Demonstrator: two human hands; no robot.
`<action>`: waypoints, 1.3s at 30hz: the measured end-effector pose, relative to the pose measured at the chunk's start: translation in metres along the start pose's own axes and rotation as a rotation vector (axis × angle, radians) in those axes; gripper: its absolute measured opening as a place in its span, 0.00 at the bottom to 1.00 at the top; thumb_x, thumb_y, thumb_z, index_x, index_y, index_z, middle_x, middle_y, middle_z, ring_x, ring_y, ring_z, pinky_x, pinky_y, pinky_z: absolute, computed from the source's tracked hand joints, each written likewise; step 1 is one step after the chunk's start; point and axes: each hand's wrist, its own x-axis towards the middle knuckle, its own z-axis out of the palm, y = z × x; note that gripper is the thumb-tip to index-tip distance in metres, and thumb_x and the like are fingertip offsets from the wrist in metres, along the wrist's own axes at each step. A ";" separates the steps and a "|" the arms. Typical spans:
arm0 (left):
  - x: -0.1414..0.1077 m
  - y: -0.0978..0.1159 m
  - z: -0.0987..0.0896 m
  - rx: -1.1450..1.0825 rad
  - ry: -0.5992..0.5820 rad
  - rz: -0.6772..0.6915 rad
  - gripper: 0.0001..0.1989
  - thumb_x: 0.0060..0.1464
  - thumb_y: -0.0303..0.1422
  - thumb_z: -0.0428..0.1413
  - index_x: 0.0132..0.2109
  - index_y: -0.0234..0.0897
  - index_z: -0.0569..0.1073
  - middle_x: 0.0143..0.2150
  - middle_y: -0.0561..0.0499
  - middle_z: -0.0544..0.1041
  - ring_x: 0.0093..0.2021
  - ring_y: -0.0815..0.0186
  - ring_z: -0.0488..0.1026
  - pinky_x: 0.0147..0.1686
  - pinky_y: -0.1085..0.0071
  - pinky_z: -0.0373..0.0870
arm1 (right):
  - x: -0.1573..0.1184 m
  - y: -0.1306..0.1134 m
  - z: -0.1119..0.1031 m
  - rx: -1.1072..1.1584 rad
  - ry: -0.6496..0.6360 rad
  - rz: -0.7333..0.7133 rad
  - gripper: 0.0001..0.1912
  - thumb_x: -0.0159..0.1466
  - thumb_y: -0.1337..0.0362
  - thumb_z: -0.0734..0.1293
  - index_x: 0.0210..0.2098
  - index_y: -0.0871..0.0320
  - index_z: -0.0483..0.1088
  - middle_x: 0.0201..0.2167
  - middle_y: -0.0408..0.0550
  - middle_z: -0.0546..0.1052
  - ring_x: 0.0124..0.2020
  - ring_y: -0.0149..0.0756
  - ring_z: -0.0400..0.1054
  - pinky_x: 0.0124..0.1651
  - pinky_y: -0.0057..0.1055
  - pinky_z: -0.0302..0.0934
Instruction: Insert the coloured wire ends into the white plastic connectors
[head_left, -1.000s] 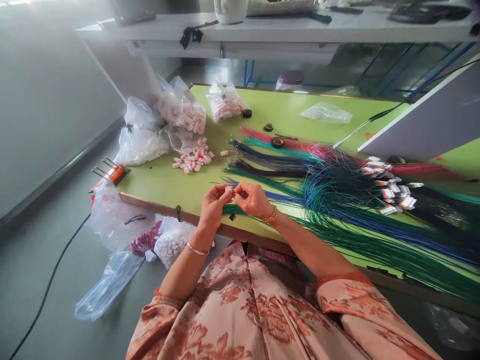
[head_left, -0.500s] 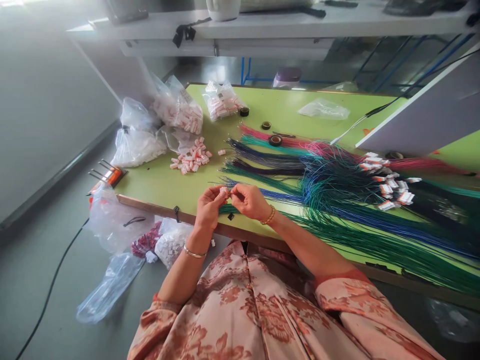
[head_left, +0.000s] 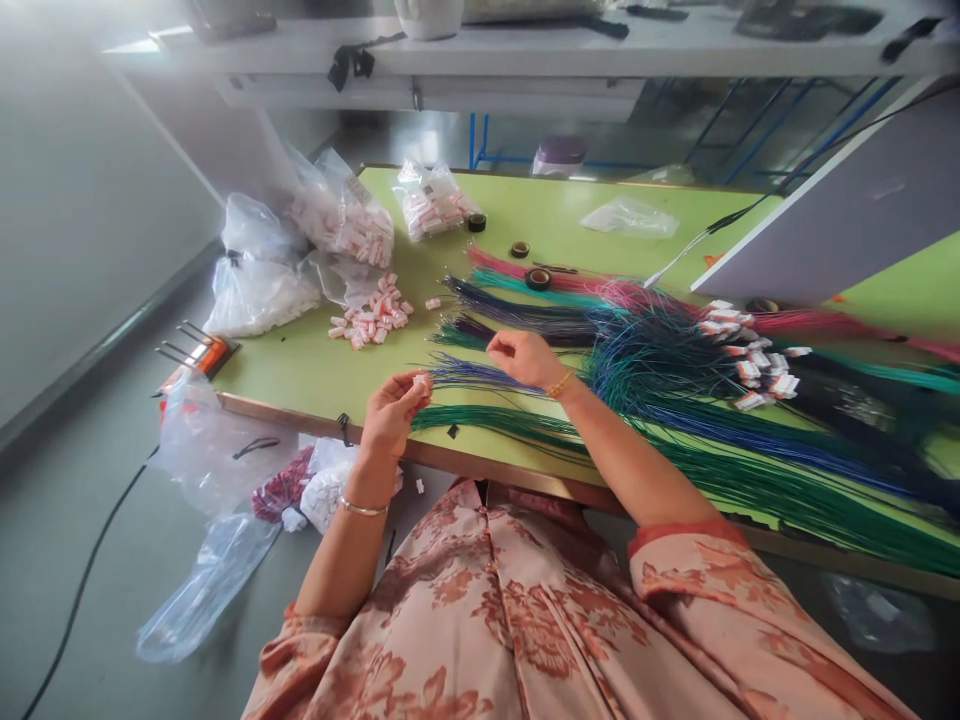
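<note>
My left hand (head_left: 388,412) pinches a small white-and-orange plastic connector (head_left: 422,383) between thumb and fingers, just above the table's front edge. My right hand (head_left: 525,360) is apart from it, farther right, above the blue wires (head_left: 480,374). Its fingers are curled together; whether anything is in them I cannot make out. Green wires (head_left: 510,420) run along the front edge below both hands. Loose connectors of the same kind lie in a pile (head_left: 379,318) beyond my left hand. On the right, more connectors (head_left: 757,365) sit bunched on the wires.
Bags of connectors (head_left: 345,225) stand at the back left beside a knotted white bag (head_left: 259,295). Rolls of black tape (head_left: 538,278) lie near the red wires (head_left: 510,268). An orange pronged holder (head_left: 206,360) is at the left corner. A slanted panel (head_left: 840,210) rises at right.
My hands have parted: the right has moved up and right over the blue wires, while the left keeps the connector slightly farther left. The whole view has shifted a little.
</note>
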 end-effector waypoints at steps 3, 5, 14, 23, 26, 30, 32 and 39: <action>0.001 0.000 -0.004 0.005 -0.020 -0.022 0.20 0.35 0.34 0.72 0.37 0.33 0.77 0.32 0.50 0.79 0.30 0.72 0.73 0.32 0.75 0.70 | 0.004 0.015 0.002 -0.247 -0.108 0.073 0.04 0.57 0.66 0.68 0.31 0.58 0.75 0.30 0.47 0.77 0.29 0.32 0.65 0.33 0.28 0.53; 0.001 -0.001 -0.003 0.003 -0.032 -0.032 0.20 0.35 0.35 0.72 0.37 0.33 0.78 0.32 0.50 0.78 0.30 0.72 0.73 0.32 0.75 0.69 | 0.004 0.018 0.008 -0.326 -0.139 0.097 0.04 0.57 0.66 0.68 0.32 0.58 0.75 0.32 0.48 0.78 0.31 0.33 0.66 0.33 0.29 0.53; 0.001 -0.010 -0.004 -0.037 -0.035 -0.051 0.18 0.37 0.33 0.71 0.37 0.32 0.78 0.30 0.50 0.78 0.29 0.73 0.73 0.31 0.77 0.70 | 0.000 0.015 0.008 -0.397 -0.149 0.047 0.08 0.62 0.70 0.61 0.33 0.58 0.71 0.34 0.50 0.78 0.31 0.35 0.66 0.32 0.30 0.48; 0.003 -0.016 0.000 -0.071 -0.049 -0.075 0.19 0.37 0.32 0.71 0.38 0.31 0.76 0.32 0.49 0.78 0.30 0.73 0.73 0.31 0.76 0.70 | 0.011 0.000 0.019 0.053 -0.080 -0.067 0.05 0.58 0.64 0.63 0.30 0.59 0.70 0.25 0.42 0.73 0.26 0.28 0.62 0.32 0.26 0.54; 0.003 -0.017 0.005 -0.096 -0.067 -0.069 0.18 0.38 0.32 0.70 0.38 0.32 0.76 0.32 0.50 0.77 0.30 0.73 0.73 0.32 0.76 0.69 | 0.015 -0.016 0.026 0.200 -0.076 -0.112 0.07 0.57 0.62 0.64 0.30 0.60 0.69 0.24 0.40 0.71 0.25 0.27 0.61 0.31 0.25 0.55; 0.003 -0.017 0.013 -0.148 -0.083 -0.071 0.17 0.39 0.31 0.70 0.38 0.33 0.76 0.32 0.51 0.76 0.30 0.73 0.71 0.31 0.76 0.69 | 0.009 -0.031 0.027 0.301 -0.079 -0.112 0.07 0.57 0.61 0.64 0.29 0.60 0.69 0.22 0.40 0.71 0.24 0.27 0.61 0.29 0.25 0.55; 0.003 -0.017 0.016 -0.178 -0.090 -0.074 0.15 0.40 0.31 0.69 0.38 0.34 0.76 0.32 0.51 0.76 0.31 0.73 0.71 0.31 0.77 0.69 | 0.001 -0.034 0.025 0.335 -0.067 -0.101 0.07 0.57 0.62 0.65 0.29 0.60 0.69 0.23 0.41 0.72 0.24 0.27 0.61 0.29 0.25 0.56; 0.008 -0.020 0.026 -0.229 -0.113 -0.153 0.13 0.43 0.29 0.67 0.38 0.34 0.76 0.32 0.52 0.74 0.29 0.74 0.69 0.31 0.77 0.68 | -0.024 -0.037 0.025 0.364 0.001 -0.107 0.05 0.56 0.64 0.66 0.29 0.60 0.69 0.25 0.43 0.73 0.25 0.27 0.62 0.29 0.25 0.57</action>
